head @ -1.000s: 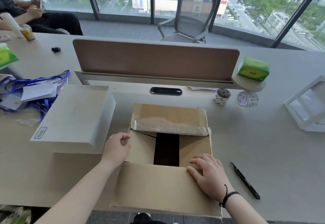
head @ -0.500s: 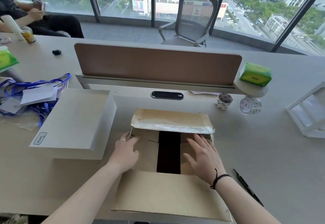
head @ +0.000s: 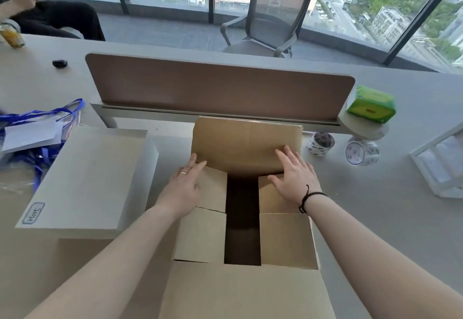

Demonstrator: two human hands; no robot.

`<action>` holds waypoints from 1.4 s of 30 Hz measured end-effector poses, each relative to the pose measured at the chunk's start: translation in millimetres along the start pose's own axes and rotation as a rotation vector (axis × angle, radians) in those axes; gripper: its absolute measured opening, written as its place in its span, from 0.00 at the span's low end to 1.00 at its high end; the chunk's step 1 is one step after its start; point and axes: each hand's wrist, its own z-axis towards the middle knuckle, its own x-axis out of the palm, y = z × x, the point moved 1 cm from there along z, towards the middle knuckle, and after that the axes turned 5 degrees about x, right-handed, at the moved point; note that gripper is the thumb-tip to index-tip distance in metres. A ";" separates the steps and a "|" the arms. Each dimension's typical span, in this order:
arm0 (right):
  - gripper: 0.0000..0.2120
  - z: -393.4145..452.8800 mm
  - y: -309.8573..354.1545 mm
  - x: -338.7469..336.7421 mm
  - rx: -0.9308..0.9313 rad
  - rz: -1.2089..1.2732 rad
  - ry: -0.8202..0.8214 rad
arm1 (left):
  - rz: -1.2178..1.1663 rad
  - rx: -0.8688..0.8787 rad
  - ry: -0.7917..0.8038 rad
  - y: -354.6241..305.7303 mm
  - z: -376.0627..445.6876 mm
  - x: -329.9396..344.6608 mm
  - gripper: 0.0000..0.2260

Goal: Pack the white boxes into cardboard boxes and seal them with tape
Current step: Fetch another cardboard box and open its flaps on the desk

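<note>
A brown cardboard box point(head: 200, 236) stands on the desk in front of me, its two side flaps folded in with a dark gap between them. Its far flap point(head: 246, 143) is folded toward me over the opening. My left hand point(head: 184, 188) lies with straight fingers at that flap's left lower corner. My right hand point(head: 294, 173) presses flat on the flap's right lower edge. The near flap point(head: 245, 293) hangs open toward me. A large white box point(head: 85, 178) with a small label sits to the left of the carton. Two tape rolls point(head: 320, 143) point(head: 362, 153) stand at the right.
A brown desk divider point(head: 220, 90) runs behind the carton. A green tissue pack point(head: 370, 104) lies at its right end. A white frame point(head: 441, 165) sits at the far right, blue lanyards and papers point(head: 35, 133) at the left. Another person sits at the far left.
Both hands moved forward from the side flaps to the far flap. That flap swung over toward me, so its plain outer face shows instead of the taped inner face.
</note>
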 end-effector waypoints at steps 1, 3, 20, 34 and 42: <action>0.36 3.1 -2.1 5.8 0.005 -0.029 0.048 | 0.005 0.005 0.013 3.1 7.2 -2.1 0.28; 0.36 4.7 -6.4 16.9 0.010 -0.047 0.115 | 0.011 0.003 0.041 8.3 18.4 -5.5 0.29; 0.24 -43.6 46.1 67.5 -0.313 -0.362 0.100 | 0.622 0.349 0.297 -34.1 -4.3 55.8 0.31; 0.18 -67.1 44.2 1.1 -0.320 -0.544 0.001 | 0.911 0.411 0.433 -82.3 -27.9 41.6 0.29; 0.18 -86.6 11.5 -60.0 -0.276 -0.512 -0.102 | 0.744 0.356 0.399 -115.2 -43.4 3.2 0.12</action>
